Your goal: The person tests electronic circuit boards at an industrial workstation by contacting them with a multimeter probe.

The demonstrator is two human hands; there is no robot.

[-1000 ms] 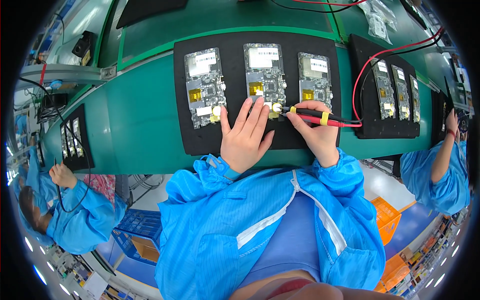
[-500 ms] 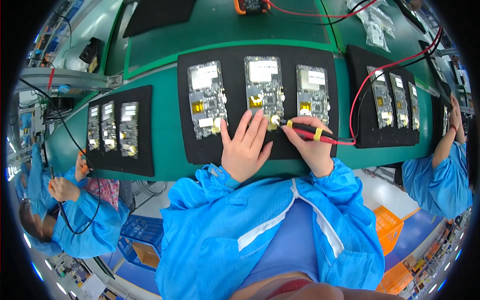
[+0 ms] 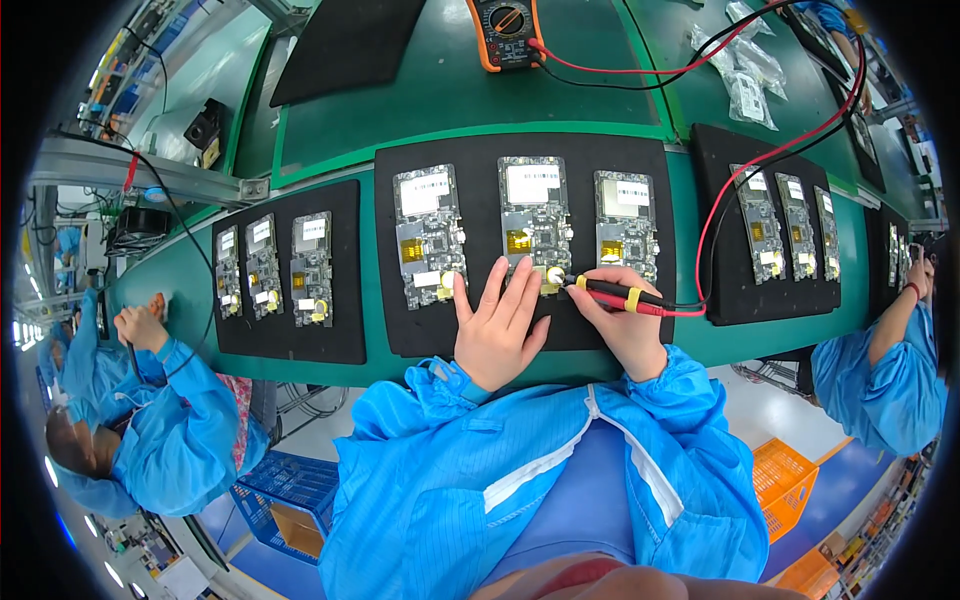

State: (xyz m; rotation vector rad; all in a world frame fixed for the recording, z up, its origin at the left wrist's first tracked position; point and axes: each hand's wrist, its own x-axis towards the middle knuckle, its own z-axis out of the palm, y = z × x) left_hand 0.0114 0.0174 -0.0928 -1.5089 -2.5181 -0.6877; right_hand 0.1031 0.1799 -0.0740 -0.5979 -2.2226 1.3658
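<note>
Overhead, head view: a green workbench (image 3: 420, 90) is seen from above, with black foam mats laid along its front edge
Left hand (image 3: 497, 325): laid flat on the middle black mat (image 3: 390, 320), fingers spread and extended, nothing gripped; its fingertips (image 3: 523, 266) rest at the lower end of the centre circuit board (image 3: 533, 225)
Right hand (image 3: 625, 320): closed around two test probes (image 3: 615, 294), red and black with a yellow band, held together like a pen; the tips are pressed to the lower right corner of the centre circuit board
Centre circuit board: lying in the middle of the mat, between a left board (image 3: 429, 236) and a right board (image 3: 625, 222), each apart from it
Probe leads: a red wire (image 3: 745, 170) and a black one are run from the probes up across the bench to an orange multimeter (image 3: 505, 30) at the far edge
Side mats: three boards are set on the left mat (image 3: 285, 340), and more on the right mat (image 3: 725, 290)
Plastic bags (image 3: 740, 70): lying on the bench beyond the right mat
Others: a person in a blue coat is seen at the left (image 3: 150, 430), another at the right (image 3: 885, 370)
</note>
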